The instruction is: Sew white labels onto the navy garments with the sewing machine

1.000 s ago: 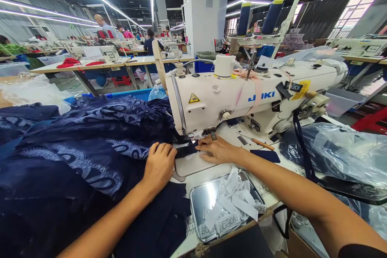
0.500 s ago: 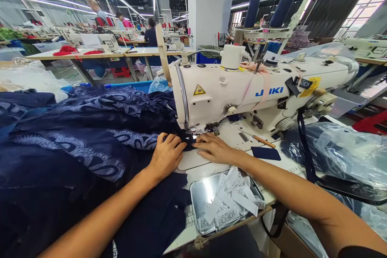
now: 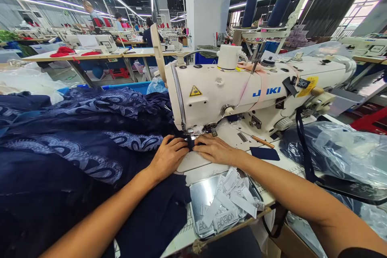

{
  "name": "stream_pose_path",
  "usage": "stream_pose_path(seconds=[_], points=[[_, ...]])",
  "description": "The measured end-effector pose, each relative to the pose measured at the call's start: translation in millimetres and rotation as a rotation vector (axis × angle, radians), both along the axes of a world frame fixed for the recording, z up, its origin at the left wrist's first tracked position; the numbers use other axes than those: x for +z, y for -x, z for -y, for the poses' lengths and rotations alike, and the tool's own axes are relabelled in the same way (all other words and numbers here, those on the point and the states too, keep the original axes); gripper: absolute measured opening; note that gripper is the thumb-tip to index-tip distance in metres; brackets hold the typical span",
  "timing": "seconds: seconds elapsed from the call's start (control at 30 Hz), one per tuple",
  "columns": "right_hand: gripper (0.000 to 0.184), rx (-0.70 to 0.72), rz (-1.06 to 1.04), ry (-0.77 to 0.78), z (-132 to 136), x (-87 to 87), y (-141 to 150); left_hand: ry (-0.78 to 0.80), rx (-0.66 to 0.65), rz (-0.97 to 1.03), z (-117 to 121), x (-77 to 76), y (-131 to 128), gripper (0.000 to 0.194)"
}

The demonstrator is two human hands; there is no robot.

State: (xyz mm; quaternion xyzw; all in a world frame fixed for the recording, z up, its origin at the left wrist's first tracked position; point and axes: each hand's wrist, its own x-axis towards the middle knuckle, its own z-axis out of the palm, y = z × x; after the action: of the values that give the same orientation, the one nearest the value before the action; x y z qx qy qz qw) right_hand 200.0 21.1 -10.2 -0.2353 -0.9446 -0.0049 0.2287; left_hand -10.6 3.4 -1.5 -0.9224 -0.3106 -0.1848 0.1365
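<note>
At the needle area of the white sewing machine (image 3: 208,88), navy fabric (image 3: 191,144) lies beneath the presser foot (image 3: 188,132). My left hand (image 3: 169,155) holds this fabric from the left, its fingers bent and close together. From the right, my right hand (image 3: 214,149) grips the same fabric at its edge, fingers pressed together and pointing left. A narrow gap separates the fingertips of both hands, just in front of the foot. Patterned navy cloth (image 3: 75,153) spreads in a large heap to the left. My hands cover part of the fabric, and the needle tip cannot be made out.
A metal tray (image 3: 196,193) of white labels (image 3: 226,209) stands in front of my right forearm. An orange-handled tool (image 3: 262,141) and a navy fabric piece (image 3: 265,153) lie right of my hand. Plastic-wrapped goods (image 3: 335,153) sit farther right. People work behind.
Both hands stay at the needle area. The right hand's fingers are closer together, and the left fingertips sit slightly nearer the foot. The view has shifted slightly.
</note>
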Motion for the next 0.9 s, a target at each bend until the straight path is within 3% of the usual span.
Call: stream_pose_path(seconds=[0.27,0.9], points=[[0.024,-0.033,0.032,-0.018,4.7,2.5,0.9,0.062,-0.027,-0.029,2.3,0.7,9.1,0.035],[0.024,-0.086,0.106,-0.041,7.0,3.9,6.2,0.166,0.014,-0.028,-4.4,1.5,9.2,0.038]])
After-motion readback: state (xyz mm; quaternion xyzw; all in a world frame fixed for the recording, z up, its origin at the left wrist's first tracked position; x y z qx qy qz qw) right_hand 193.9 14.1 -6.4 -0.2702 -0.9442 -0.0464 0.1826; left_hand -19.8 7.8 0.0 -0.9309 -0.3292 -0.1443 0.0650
